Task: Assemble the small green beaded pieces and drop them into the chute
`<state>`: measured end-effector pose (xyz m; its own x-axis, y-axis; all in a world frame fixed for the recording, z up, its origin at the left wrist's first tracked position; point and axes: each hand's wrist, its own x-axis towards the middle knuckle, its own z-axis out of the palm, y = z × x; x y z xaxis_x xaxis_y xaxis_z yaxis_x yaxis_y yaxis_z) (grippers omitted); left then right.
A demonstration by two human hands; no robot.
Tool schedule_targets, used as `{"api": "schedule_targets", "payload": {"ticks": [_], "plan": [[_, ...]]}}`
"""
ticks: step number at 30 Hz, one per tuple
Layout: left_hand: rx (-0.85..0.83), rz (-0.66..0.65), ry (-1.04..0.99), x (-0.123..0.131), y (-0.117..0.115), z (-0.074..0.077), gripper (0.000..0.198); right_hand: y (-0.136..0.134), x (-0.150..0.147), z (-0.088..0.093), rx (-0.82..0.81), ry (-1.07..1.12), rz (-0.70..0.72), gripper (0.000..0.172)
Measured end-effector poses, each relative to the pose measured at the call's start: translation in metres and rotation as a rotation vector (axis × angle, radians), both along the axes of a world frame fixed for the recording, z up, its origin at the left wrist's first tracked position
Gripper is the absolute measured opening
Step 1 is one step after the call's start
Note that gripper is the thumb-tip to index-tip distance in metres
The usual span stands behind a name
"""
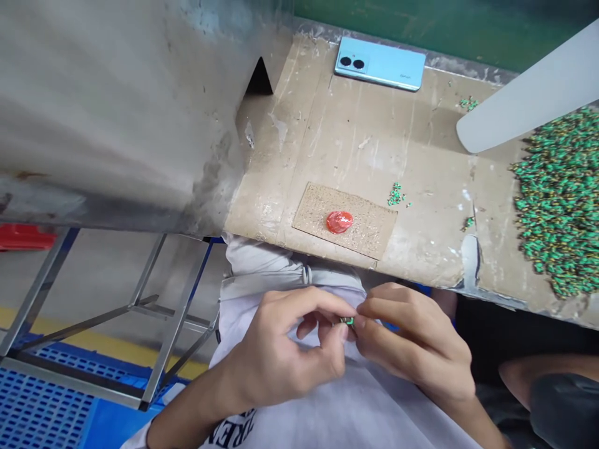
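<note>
Close to my body, below the table's front edge, my left hand and my right hand meet fingertip to fingertip. Between them is a tiny green and gold piece, pinched by thumb and forefinger from both sides; the fingertips hide most of it. On the table ahead lies a rectangle of brown card with a glossy red lump on it. Several loose green and gold pieces are scattered just beyond the card. A large heap of similar pieces covers the right side of the table.
Brown cardboard covers the table. A light blue phone lies face down at the back. One white rounded bar slants in from the right. Scuffed metal panelling fills the left. Another person's arm shows at lower right.
</note>
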<state>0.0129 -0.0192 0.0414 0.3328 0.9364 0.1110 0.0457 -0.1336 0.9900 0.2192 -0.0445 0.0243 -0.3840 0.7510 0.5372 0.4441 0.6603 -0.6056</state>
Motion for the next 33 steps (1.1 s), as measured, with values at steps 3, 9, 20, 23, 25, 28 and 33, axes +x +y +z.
{"api": "schedule_targets", "payload": {"ticks": [3,9,20,23,25,28,33], "plan": [[-0.113,0.009,-0.024,0.001,0.001,0.001,0.02,-0.002,0.0,0.0,-0.013,-0.024,-0.026,0.019],[-0.599,-0.086,-0.201,-0.001,0.005,-0.002,0.012,-0.006,0.0,0.003,-0.039,-0.008,0.016,0.023],[-1.042,-0.243,-0.476,-0.006,0.007,-0.016,0.017,0.012,0.006,0.007,0.121,-0.132,0.196,0.019],[-1.058,-0.256,-0.494,-0.005,0.006,-0.015,0.016,0.011,0.001,0.012,0.165,-0.123,0.183,0.02],[-1.068,-0.264,-0.507,-0.005,0.005,-0.017,0.016,0.007,-0.002,0.018,0.146,-0.139,0.175,0.02],[-1.071,-0.265,-0.543,-0.005,0.003,-0.022,0.016,0.001,-0.004,0.026,0.023,-0.193,0.139,0.018],[-1.062,-0.283,-0.602,-0.004,0.002,-0.034,0.015,0.002,-0.004,0.023,0.044,-0.199,0.142,0.017]]}}
